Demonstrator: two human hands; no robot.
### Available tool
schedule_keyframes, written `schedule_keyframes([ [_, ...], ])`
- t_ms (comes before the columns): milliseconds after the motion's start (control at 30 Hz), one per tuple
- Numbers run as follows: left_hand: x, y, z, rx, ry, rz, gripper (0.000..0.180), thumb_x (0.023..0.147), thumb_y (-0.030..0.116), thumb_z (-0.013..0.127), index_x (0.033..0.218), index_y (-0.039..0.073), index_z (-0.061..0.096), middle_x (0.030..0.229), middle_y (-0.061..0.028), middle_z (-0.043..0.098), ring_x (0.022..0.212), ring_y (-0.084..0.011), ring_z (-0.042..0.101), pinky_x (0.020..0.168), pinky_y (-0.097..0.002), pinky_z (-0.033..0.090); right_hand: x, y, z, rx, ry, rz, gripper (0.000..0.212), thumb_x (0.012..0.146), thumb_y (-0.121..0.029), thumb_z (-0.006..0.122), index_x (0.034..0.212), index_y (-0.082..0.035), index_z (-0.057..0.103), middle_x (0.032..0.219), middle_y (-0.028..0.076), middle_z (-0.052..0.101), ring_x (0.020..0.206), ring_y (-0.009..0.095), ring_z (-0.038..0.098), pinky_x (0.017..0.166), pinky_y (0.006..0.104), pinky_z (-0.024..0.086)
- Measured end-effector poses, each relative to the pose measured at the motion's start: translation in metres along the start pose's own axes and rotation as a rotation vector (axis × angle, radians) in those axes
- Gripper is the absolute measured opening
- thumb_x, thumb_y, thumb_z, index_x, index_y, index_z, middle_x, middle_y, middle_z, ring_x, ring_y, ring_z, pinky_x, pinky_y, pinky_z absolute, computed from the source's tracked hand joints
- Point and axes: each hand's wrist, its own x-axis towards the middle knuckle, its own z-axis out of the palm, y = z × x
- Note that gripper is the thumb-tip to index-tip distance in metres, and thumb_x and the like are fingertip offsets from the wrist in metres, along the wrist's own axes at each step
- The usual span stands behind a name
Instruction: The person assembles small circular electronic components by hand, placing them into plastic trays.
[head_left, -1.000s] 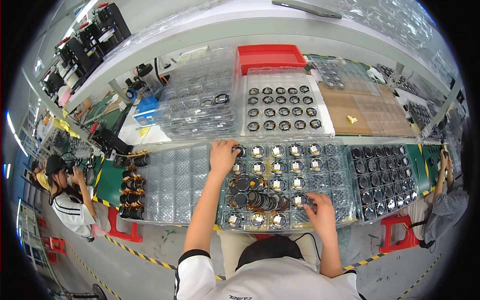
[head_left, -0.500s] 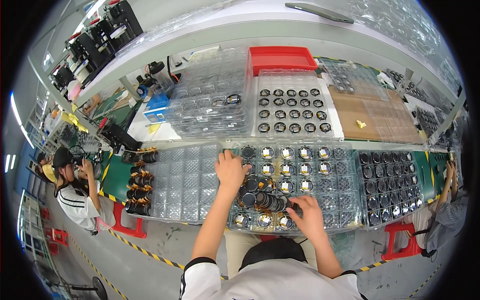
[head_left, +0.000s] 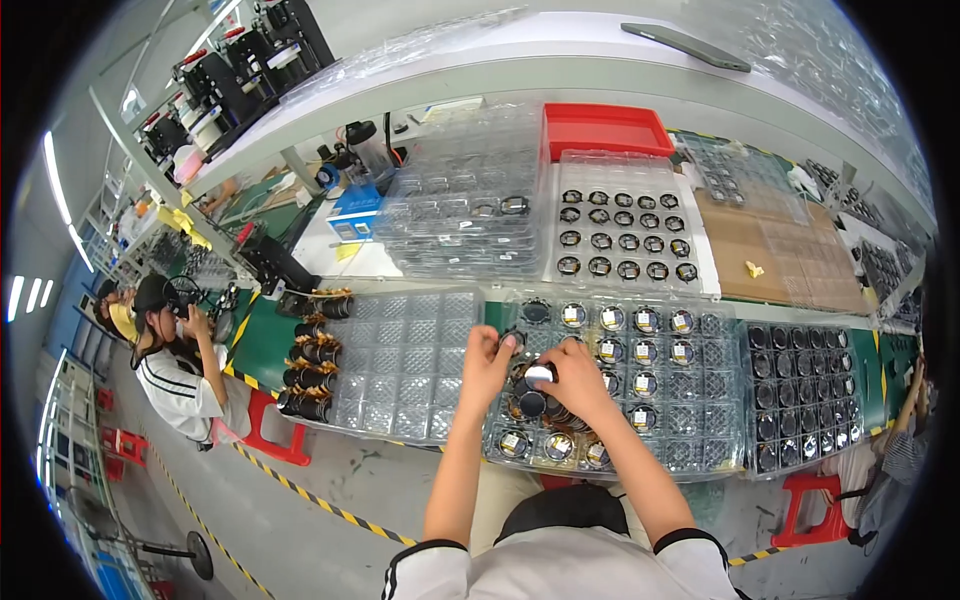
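A clear plastic tray point(head_left: 690, 405) with rows of pockets lies before me, many of them holding round modules with a yellow-and-white face, such as one round module point(head_left: 645, 384). My left hand point(head_left: 487, 372) is over the tray's left edge, thumb and fingers pinched on a dark round module point(head_left: 513, 339). Beside it, my right hand point(head_left: 578, 382) grips a shiny round disc point(head_left: 541, 373) by its rim, tilted. Below the fingers lie stacked black round modules point(head_left: 532, 403), with orange-brown parts among them; the right hand partly hides this pile.
Left is a clear tray point(head_left: 405, 365) with bare pockets, then bundled black modules point(head_left: 312, 380). A tray of dark discs point(head_left: 800, 390) stands right. Behind are stacked clear trays point(head_left: 455, 220), a module tray point(head_left: 625, 180) and a red bin point(head_left: 607, 130). A shelf point(head_left: 480, 78) spans above.
My right hand has moved from the right end of the stacked row up and left, close to my left hand, and now grips a shiny disc. The whole view has shifted slightly.
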Motion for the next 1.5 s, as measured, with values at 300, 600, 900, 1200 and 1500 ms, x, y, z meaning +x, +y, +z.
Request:
schedule_keyframes([
  [300,-0.073,0.040,0.015,-0.249,0.099,-0.264,0.030,0.091,0.015,0.055,0.119,0.005,0.050,0.088,-0.0064,0.064,0.060,-0.0080,0.060,0.042,-0.0159,0.033,-0.025,0.004,-0.023,0.748,-0.057,0.141,0.022,0.077,0.001,0.067,0.096,-0.003,0.055,0.084,0.002,0.059,0.078,0.009,0.058,0.067,0.0239,0.048],
  [600,-0.098,0.077,0.027,-0.338,-0.217,-0.286,0.031,0.092,0.008,0.051,0.123,0.005,0.050,0.092,-0.0041,0.063,0.067,-0.0067,0.060,0.044,-0.0166,0.037,-0.091,-0.024,-0.065,1.237,-0.173,0.160,0.023,0.081,0.001,0.063,0.103,-0.001,0.055,0.102,0.004,0.054,0.090,0.011,0.055,0.074,0.0252,0.046],
  [900,-0.103,0.087,0.030,-0.291,-0.361,-0.235,0.034,0.088,0.001,0.054,0.122,0.002,0.051,0.100,-0.0055,0.060,0.085,-0.0088,0.057,0.070,-0.0222,0.051,-0.104,-0.020,-0.073,1.029,-0.217,0.164,0.033,0.076,-0.003,0.071,0.100,-0.004,0.049,0.098,0.002,0.059,0.086,0.007,0.056,0.072,0.0233,0.045],
  [1200,-0.104,0.083,0.035,-0.294,-0.385,-0.191,0.035,0.086,0.000,0.056,0.120,0.003,0.053,0.098,-0.0050,0.060,0.081,-0.0080,0.056,0.067,-0.0220,0.050,-0.108,-0.017,-0.076,1.068,-0.231,0.179,0.043,0.076,0.000,0.070,0.104,-0.006,0.038,0.102,0.010,0.059,0.089,0.008,0.055,0.074,0.0250,0.047],
  [1500,-0.105,0.083,0.038,-0.255,-0.377,-0.204,0.034,0.085,-0.001,0.058,0.119,0.003,0.054,0.096,-0.0045,0.061,0.077,-0.0065,0.056,0.064,-0.0211,0.049,-0.112,-0.017,-0.079,1.040,-0.236,0.207,0.041,0.076,0.000,0.069,0.104,-0.005,0.040,0.110,0.012,0.056,0.094,0.010,0.054,0.077,0.0262,0.047],
])
